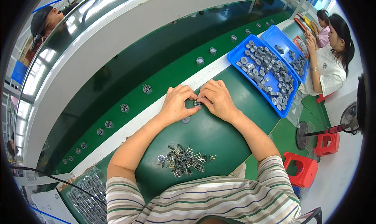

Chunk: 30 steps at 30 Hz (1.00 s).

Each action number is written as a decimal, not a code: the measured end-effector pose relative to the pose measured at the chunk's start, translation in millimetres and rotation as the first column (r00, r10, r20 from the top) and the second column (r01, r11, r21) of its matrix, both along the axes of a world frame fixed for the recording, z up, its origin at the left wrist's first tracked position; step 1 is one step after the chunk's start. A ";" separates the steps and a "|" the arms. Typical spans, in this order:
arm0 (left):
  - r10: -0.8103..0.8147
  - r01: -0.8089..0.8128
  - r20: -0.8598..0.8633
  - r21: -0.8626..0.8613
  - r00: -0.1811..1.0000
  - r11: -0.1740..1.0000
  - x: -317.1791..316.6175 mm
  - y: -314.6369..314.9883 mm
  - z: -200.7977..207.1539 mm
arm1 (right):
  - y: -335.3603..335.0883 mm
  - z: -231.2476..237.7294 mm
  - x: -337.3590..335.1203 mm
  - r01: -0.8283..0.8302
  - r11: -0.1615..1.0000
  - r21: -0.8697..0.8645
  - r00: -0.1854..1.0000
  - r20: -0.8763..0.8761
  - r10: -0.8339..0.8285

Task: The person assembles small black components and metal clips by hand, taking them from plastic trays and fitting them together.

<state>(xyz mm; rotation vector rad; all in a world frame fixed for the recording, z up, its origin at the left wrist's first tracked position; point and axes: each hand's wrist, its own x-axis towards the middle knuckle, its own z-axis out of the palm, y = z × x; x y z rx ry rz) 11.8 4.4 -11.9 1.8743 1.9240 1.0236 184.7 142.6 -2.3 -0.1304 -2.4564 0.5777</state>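
Note:
My left hand (176, 104) and my right hand (217, 100) meet over the green table, fingertips pinched together. Between them is a small dark electronic part (198, 103) with shiny bits, mostly covered by the fingers. A grey round cap (185, 120) lies on the table just below my left hand. Closer to my body sits a loose heap of small electronic parts with metal pins (185, 160). One such pinned part (212, 158) lies apart, to the right of the heap.
Right of my hands, a blue tray (282, 113) holds many grey round caps; another blue tray (270, 35) adjoins it. Beyond the white ledge (129, 134), a green conveyor belt (164, 77) carries spaced round parts. Clear plastic trays (88, 188) lie lower left. A co-worker (333, 63) sits at right, near red stools (300, 170).

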 end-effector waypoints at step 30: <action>0.022 -0.022 0.022 0.011 1.000 1.000 -2.3 0.0 -4.8 | -11.7 12.7 -5.2 0.072 0.967 -0.245 0.975 0.222 -0.016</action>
